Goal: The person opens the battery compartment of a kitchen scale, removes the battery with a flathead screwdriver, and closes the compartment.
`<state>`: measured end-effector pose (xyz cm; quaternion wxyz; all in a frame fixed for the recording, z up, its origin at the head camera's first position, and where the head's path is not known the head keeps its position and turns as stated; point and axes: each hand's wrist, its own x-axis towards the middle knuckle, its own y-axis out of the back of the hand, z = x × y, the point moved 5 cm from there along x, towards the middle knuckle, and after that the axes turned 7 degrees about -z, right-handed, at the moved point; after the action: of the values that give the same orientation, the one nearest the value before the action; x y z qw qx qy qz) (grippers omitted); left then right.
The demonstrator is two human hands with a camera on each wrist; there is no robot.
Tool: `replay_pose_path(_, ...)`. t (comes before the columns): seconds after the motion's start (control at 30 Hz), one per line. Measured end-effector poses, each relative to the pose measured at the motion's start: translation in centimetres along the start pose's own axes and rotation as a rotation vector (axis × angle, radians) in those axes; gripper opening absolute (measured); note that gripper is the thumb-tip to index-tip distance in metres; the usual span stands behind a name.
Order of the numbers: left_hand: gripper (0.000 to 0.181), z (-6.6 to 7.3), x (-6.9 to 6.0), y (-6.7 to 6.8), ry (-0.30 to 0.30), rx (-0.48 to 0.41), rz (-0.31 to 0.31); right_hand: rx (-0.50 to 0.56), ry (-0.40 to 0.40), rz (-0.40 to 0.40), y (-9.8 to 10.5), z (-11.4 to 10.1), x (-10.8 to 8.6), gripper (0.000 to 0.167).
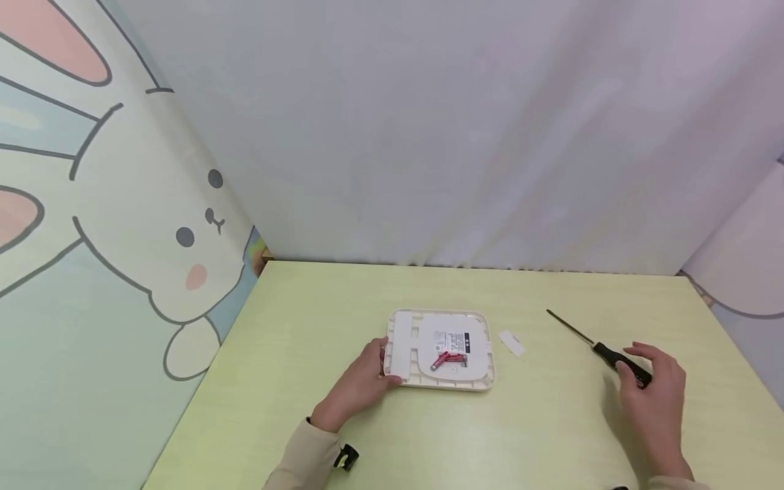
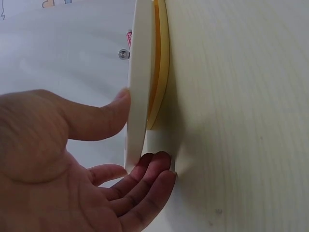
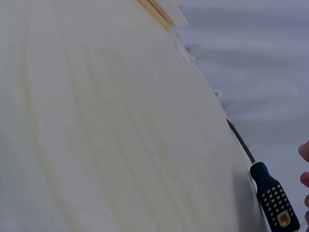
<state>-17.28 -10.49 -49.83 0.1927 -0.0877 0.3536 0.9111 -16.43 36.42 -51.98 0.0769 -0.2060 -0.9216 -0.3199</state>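
Note:
A white rounded-square plastic device [image 1: 406, 378] lies with its labelled back facing up. My left hand [image 1: 361, 381] holds its left edge; in the left wrist view the thumb [image 2: 104, 118] presses the upper face and the other fingers curl beneath the rim. Two small red batteries [image 1: 450, 358] rest on the back, near a small slot. On the right, a screwdriver [image 1: 621, 362] with a black handle lies on the table. My right hand [image 1: 658, 388] hovers round its handle, thumb and fingers apart; the right wrist view shows a gap between fingertips [image 3: 304, 179] and handle.
A small white plastic piece [image 1: 512, 343] lies between the device and the screwdriver. The pale yellow table [image 1: 331, 292] meets a white curtain [image 1: 465, 136] at the back. A wall with a rabbit drawing [image 1: 141, 224] stands on the left.

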Motion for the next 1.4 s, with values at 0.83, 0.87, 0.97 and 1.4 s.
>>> replay_pose_path(0.83, 0.081, 0.1, 0.1, -0.1, 0.008, 0.008, -0.004, -0.281, 0.674, -0.408, -15.0, -14.8, -3.4, 0.018)
replay_pose_path(0.87, 0.081, 0.1, 0.1, -0.1, 0.008, 0.009, -0.003, -0.287, 0.679, -0.401, -15.2, -14.8, -3.4, 0.016)
replay_pose_path(0.97, 0.080, 0.1, 0.1, -0.1, 0.004, 0.012, 0.000, -0.301, 0.700, -0.376, -15.5, -15.0, -3.4, 0.015)
replay_pose_path(1.4, 0.081, -0.1, 0.1, -0.1, -0.009, 0.009, 0.002, -0.383, 0.775, -0.324, -15.5, -15.6, -3.9, 0.019)
